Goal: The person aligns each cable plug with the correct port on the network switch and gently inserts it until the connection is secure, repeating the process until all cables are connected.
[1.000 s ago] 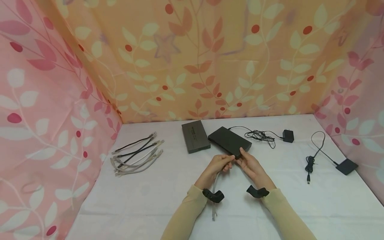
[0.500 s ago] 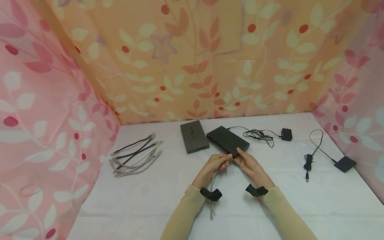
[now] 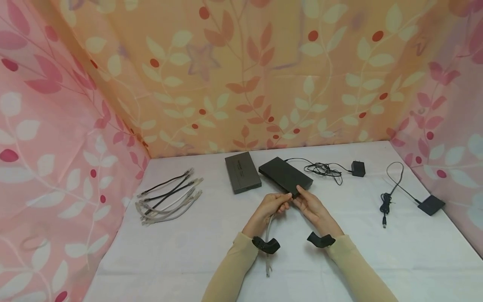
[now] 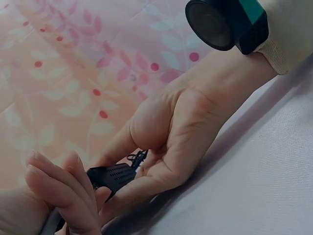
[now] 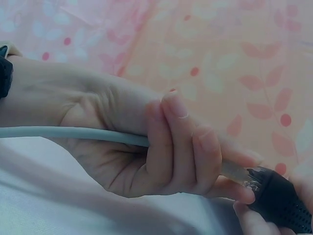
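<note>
My left hand (image 3: 268,209) pinches the plug end of a grey Ethernet cable (image 5: 73,131), whose length runs back through the palm and down under the wrist to the table. In the right wrist view the clear plug (image 5: 234,171) meets the port side of a black network switch (image 3: 284,174). My right hand (image 3: 311,207) grips that box by its near corner, thumb on top and fingers below. The switch is tilted, with a thin power cord leaving its far end. Left fingers partly hide the plug in the left wrist view.
A grey network switch (image 3: 243,173) lies just left of the black one. Several black and grey Ethernet cables (image 3: 170,203) are bunched at the left. A power adapter (image 3: 358,168) with coiled cord lies behind right; another adapter (image 3: 431,205) lies at the table's right edge.
The head view has shifted slightly, so the whole scene sits a little farther left. Both hands keep the same hold on the cable plug and the switch.
</note>
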`<state>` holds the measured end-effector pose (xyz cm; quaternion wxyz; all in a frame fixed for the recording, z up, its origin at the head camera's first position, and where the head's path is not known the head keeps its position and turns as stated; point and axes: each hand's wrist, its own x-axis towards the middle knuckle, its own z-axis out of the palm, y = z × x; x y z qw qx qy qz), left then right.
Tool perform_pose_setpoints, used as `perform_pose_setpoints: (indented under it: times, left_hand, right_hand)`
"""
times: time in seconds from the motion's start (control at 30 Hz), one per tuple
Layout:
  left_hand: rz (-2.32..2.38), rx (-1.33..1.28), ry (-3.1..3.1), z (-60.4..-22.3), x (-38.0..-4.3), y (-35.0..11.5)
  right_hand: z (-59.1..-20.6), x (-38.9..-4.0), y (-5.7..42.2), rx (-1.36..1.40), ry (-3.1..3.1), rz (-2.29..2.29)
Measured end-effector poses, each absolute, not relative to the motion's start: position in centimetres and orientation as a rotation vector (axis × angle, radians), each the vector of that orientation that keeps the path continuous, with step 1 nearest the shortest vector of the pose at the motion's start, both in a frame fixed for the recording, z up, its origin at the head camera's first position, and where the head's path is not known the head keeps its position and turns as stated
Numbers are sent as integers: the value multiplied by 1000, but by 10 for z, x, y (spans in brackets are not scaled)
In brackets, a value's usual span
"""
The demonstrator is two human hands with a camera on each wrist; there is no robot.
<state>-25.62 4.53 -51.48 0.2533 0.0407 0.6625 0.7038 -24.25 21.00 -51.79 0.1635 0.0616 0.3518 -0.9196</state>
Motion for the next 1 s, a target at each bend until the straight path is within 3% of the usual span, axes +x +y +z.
perform_pose_setpoints:
  times: [0.33,1.0]
  left_hand:
    - [1891,108,1820,-515,-257,44]
    - [1690,373,2143,-497,-264,14]
  right_hand:
    - [-518,-243,208,188,1001,-2631]
    - [-524,-245,209,210,892,-2674]
